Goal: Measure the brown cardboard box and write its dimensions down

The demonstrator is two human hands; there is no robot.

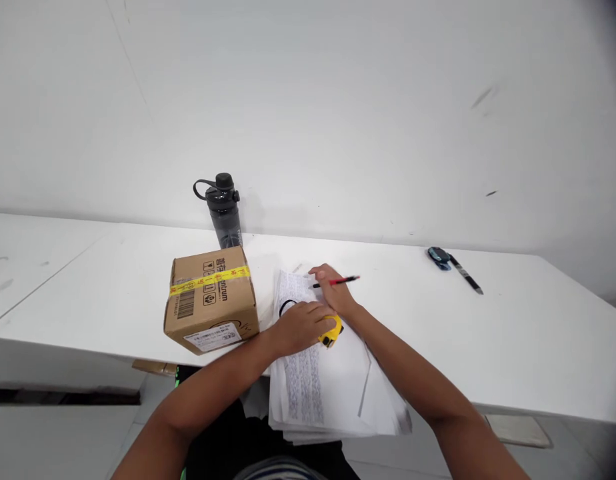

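Where the white worktop (413, 333) runs along a wall (338, 120), one cardboard box (238, 310) stands near the front edge, left of centre: brown, dark print and a barcode on top, a yellow printed tape band across it, a white label on the near side. One drinking bottle (224, 217), dark grey, black cap with carrying loop, upright behind the box, towards the rear edge. One stack of papers (338, 390), white, several sheets, uneven, dense small print in columns at its left; the near end overhangs the front edge. One black loop, partly hidden, on the papers just beside the left hand (304, 327). Left hand: resting over the papers, fingers curled round a tape measure. One tape measure (329, 335), yellow with black parts, above the middle of the stack, partly covered by those fingers. Right hand (333, 288): near the far end of the stack, fingers grasping a pen. One pen (345, 280), red and black, slanted; contact between tip and paper cannot be told. One teal-and-black object (439, 255), kind unclear, near the rear edge, well right. One marker (467, 275), black with grey tip, lying just beside it, pointing towards the right front corner.
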